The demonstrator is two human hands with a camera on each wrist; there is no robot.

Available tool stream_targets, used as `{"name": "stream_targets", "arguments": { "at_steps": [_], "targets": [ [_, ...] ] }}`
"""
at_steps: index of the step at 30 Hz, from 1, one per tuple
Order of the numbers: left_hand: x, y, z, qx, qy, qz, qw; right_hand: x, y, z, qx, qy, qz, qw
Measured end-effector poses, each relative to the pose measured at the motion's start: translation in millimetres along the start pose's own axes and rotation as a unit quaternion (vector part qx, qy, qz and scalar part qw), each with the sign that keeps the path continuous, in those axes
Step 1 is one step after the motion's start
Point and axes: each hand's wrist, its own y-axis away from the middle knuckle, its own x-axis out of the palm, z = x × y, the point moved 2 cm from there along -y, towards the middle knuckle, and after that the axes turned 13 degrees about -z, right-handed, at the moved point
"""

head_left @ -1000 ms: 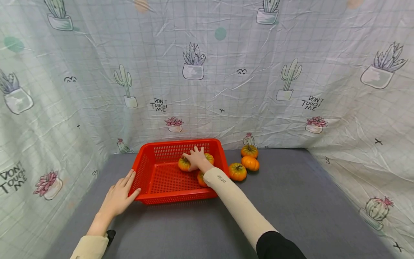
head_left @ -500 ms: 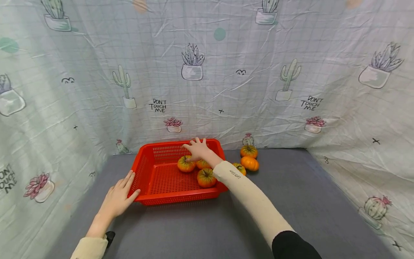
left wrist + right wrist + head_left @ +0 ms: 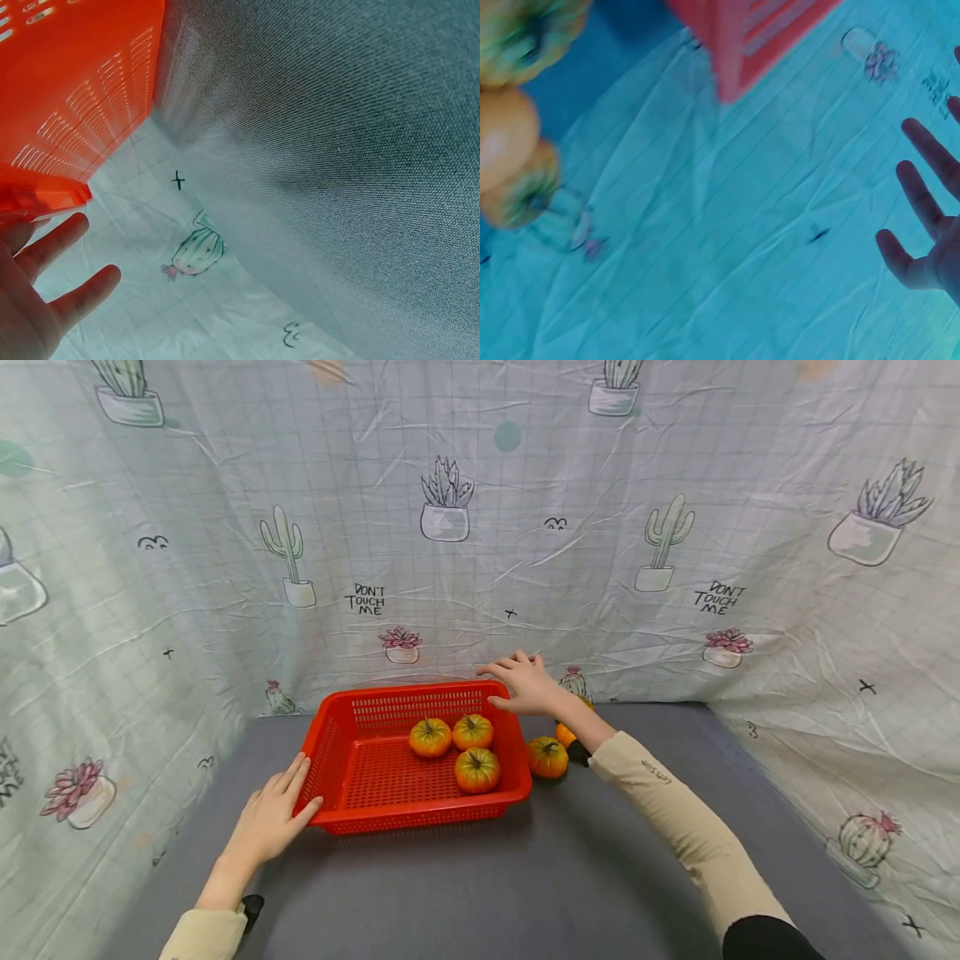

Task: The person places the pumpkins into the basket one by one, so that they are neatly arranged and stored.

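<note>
Mini pumpkins [image 3: 477,771], 3 in the red basket [image 3: 420,811] touched by the straight-fingered left hand [image 3: 272,814], others near the empty, relaxed right hand [image 3: 527,686], seem mid-transfer; another pick probably calls for lowering that hand.

Head view looks forward and down across the worktop [image 3: 420,893] to its far edge; both wrist views, closer, share the red basket [image 3: 420,811].

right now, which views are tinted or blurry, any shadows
Head view: fairly sharp, soft shadow below the red slotted basket, faint sheen on the cactus-print sheet; right wrist view: strong blue-green cast, mini pumpkins soft-edged; left wrist view: milder cool cast, left hand shaded.
</note>
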Motion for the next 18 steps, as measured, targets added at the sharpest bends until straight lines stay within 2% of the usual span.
{"name": "stream_targets", "arguments": {
  "at_steps": [10,18],
  "targets": [
    [-0.6,4.3,2.6,0.002,-0.003,0.0,1.0,-5,45.1,-35,0.011,0.0,-0.065,0.9978],
    [-1.9,4.4,2.7,0.002,-0.001,0.001,1.0,8,77.5,-69,0.063,-0.019,-0.077,0.9949]
  ]
}}
